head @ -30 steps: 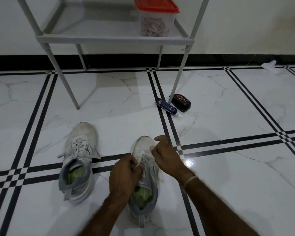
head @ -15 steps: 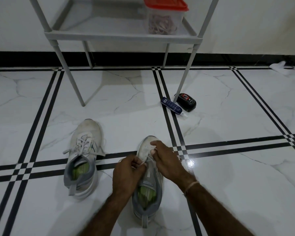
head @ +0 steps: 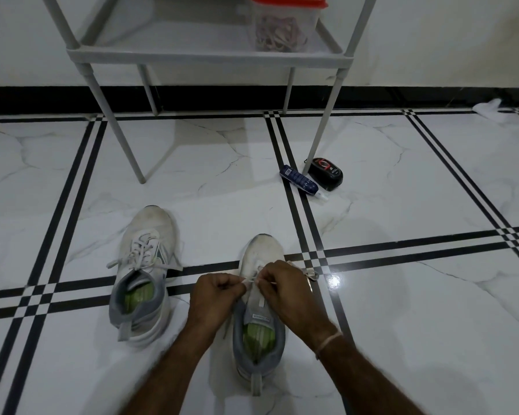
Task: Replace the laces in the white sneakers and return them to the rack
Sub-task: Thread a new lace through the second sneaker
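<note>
White sneaker (head: pixel 262 250), heel near, toe toward rack (head: pixel 207 57); lace (head: pixel 251 280) pinched by left hand (head: pixel 219 292) and right hand (head: pixel 285 287).

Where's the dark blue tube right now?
Head view, right of centre: the dark blue tube lies flat by the grey rack's front leg, just left of the black oval case.

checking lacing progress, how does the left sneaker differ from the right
The left sneaker lies untouched, its lace ends spread loose; the right sneaker has its lace pinched by the left hand and right hand. The left sneaker sits farther forward than the right sneaker. Both are white with grey collars, green insoles.
</note>
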Demonstrator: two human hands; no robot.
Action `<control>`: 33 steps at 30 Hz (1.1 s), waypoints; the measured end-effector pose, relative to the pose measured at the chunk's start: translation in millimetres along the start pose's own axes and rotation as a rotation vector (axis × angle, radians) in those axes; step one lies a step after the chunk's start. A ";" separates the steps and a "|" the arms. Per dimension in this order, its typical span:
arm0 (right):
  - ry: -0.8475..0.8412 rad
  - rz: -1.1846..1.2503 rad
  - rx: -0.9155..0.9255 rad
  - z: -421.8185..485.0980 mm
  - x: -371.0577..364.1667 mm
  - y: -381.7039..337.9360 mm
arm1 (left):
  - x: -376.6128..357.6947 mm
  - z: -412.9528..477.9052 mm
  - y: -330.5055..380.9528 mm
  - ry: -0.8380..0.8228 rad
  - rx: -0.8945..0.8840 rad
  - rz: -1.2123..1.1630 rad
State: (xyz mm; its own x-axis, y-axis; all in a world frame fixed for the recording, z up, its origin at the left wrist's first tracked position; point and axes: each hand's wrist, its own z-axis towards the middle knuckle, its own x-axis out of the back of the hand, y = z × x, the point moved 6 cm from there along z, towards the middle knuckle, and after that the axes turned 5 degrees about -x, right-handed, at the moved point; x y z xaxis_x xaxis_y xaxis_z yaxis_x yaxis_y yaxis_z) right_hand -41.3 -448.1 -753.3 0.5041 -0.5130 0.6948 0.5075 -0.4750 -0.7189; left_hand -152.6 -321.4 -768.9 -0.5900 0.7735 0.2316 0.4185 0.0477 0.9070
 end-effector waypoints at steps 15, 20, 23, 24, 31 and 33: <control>0.106 -0.193 -0.056 -10.6 -10.6 -5.6 | -3.5 -3.8 1.0 -0.049 -0.064 0.030; 0.105 -0.247 -0.078 -12.5 -17.2 -9.0 | -9.1 -8.8 20.2 0.042 -0.163 0.326; 0.119 -0.015 -0.119 -14.6 -12.7 0.0 | -4.6 -0.5 5.9 0.017 -0.079 0.152; 0.109 0.081 -0.137 -15.4 -11.3 5.1 | -4.6 -0.4 2.8 -0.004 -0.033 0.050; 0.042 0.153 -0.174 -18.8 -4.2 12.4 | -8.8 3.4 -5.3 0.010 0.024 0.014; 0.063 -0.124 -0.201 -17.2 3.9 13.8 | -4.9 4.5 -8.2 0.077 0.065 0.027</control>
State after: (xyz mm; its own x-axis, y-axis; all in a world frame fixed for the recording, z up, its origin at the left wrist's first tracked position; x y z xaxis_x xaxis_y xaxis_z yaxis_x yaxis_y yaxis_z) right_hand -44.3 -469.0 -760.9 0.3991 -0.4825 0.7796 0.4101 -0.6666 -0.6225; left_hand -150.0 -322.7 -779.0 -0.6278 0.7245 0.2844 0.4778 0.0703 0.8756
